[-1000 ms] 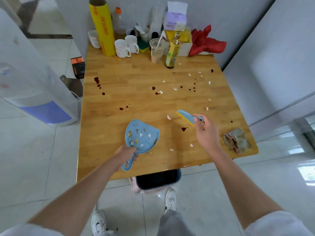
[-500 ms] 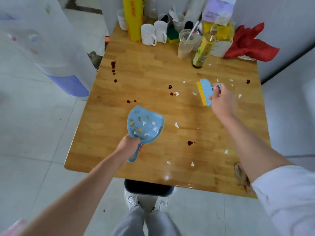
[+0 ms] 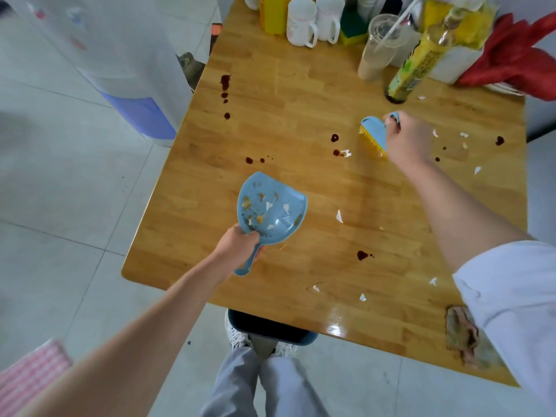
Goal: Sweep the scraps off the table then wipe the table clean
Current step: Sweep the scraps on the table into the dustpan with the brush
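Gripping dustpan handle, left hand; right hand clutching brush; bottle label unreadable.

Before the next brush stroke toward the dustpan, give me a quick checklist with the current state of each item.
1. Right hand grips the brush: ok.
2. Left hand holds the dustpan by its handle: ok.
3. Dustpan's open edge down on the table to catch scraps: cannot tell; it looks lifted and tilted.
4. Collected bits staying inside the dustpan: ok.
5. Scraps left to sweep: not ok; white pieces lie near the brush, mid-table and near the front edge.
6. Rag on hand for the dark spots: ok, at the front right corner.
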A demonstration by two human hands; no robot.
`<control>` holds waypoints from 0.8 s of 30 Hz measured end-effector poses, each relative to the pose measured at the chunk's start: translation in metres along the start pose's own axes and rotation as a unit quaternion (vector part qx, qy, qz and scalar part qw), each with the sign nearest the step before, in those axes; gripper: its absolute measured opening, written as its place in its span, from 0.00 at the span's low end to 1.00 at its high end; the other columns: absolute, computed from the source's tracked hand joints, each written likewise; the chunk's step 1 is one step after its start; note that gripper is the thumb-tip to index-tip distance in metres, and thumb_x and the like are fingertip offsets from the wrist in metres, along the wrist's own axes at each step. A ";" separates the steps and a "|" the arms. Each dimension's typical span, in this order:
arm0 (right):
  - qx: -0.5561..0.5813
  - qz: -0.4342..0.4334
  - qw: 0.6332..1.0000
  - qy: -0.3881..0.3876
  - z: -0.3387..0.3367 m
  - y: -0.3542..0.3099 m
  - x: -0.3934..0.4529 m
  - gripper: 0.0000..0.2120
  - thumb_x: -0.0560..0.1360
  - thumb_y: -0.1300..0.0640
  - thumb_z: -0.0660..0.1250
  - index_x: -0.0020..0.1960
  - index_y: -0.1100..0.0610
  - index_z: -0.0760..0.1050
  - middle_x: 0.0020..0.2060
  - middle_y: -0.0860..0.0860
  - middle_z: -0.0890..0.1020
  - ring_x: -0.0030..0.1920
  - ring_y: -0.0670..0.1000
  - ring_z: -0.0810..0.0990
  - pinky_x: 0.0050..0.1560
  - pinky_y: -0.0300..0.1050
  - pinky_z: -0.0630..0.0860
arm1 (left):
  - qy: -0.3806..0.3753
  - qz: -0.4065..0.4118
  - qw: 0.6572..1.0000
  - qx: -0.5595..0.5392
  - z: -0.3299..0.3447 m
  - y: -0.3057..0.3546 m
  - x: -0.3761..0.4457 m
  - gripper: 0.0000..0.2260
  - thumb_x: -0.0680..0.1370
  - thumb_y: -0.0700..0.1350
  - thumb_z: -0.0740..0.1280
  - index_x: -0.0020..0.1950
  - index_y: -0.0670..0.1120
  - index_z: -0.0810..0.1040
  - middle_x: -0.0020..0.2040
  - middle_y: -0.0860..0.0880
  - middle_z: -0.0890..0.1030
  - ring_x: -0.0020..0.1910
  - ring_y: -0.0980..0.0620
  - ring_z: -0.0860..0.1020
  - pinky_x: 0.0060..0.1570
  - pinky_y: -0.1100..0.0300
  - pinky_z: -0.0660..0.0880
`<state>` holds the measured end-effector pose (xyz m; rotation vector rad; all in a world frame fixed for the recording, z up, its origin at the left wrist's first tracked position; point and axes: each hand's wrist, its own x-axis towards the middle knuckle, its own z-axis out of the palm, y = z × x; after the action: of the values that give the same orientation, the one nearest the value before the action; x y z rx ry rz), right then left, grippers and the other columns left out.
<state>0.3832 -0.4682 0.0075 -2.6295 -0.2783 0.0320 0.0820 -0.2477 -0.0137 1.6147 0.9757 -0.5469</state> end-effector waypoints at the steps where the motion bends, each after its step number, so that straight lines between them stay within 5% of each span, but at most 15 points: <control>1: 0.005 -0.006 1.000 -0.015 -0.001 -0.001 -0.006 0.15 0.83 0.55 0.56 0.57 0.61 0.79 0.48 0.61 0.82 0.46 0.61 0.78 0.45 0.53 0.71 | -0.001 -0.002 1.000 0.001 0.000 0.000 0.000 0.07 0.77 0.39 0.58 0.46 0.43 0.76 0.32 0.49 0.79 0.25 0.58 0.75 0.23 0.69 0.71; 7: 0.036 -0.059 0.996 -0.061 -0.008 0.006 -0.077 0.12 0.83 0.55 0.58 0.57 0.53 0.79 0.29 0.45 0.75 0.26 0.46 0.69 0.26 0.36 0.61 | -0.003 -0.008 1.000 -0.008 0.007 0.003 0.004 0.10 0.77 0.40 0.58 0.51 0.42 0.79 0.37 0.47 0.81 0.34 0.51 0.78 0.38 0.58 0.75; 11: 0.041 -0.113 0.986 -0.118 -0.018 0.016 -0.108 0.11 0.83 0.54 0.59 0.59 0.50 0.79 0.33 0.52 0.80 0.28 0.55 0.75 0.29 0.45 0.67 | -0.006 -0.004 1.000 -0.014 0.008 0.003 0.002 0.11 0.77 0.39 0.58 0.53 0.43 0.79 0.37 0.48 0.81 0.32 0.53 0.78 0.33 0.61 0.75; 17: 0.064 -0.045 0.997 -0.007 -0.027 0.024 -0.090 0.12 0.83 0.55 0.57 0.57 0.53 0.79 0.38 0.49 0.81 0.39 0.57 0.81 0.41 0.51 0.75 | -0.007 -0.002 1.000 0.004 -0.001 -0.011 -0.003 0.09 0.76 0.39 0.58 0.44 0.44 0.78 0.30 0.50 0.80 0.29 0.54 0.76 0.32 0.60 0.73; 24: 0.058 -0.084 0.992 -0.075 0.002 -0.013 -0.096 0.12 0.84 0.56 0.58 0.59 0.53 0.79 0.29 0.46 0.75 0.26 0.47 0.69 0.27 0.39 0.62 | 0.003 -0.004 1.000 -0.007 -0.007 -0.021 -0.009 0.09 0.76 0.39 0.58 0.44 0.44 0.78 0.29 0.51 0.79 0.26 0.55 0.76 0.28 0.64 0.72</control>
<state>0.2866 -0.4754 0.0088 -2.4839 -0.5336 0.1838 0.0587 -0.2428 -0.0173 1.6023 0.9889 -0.5389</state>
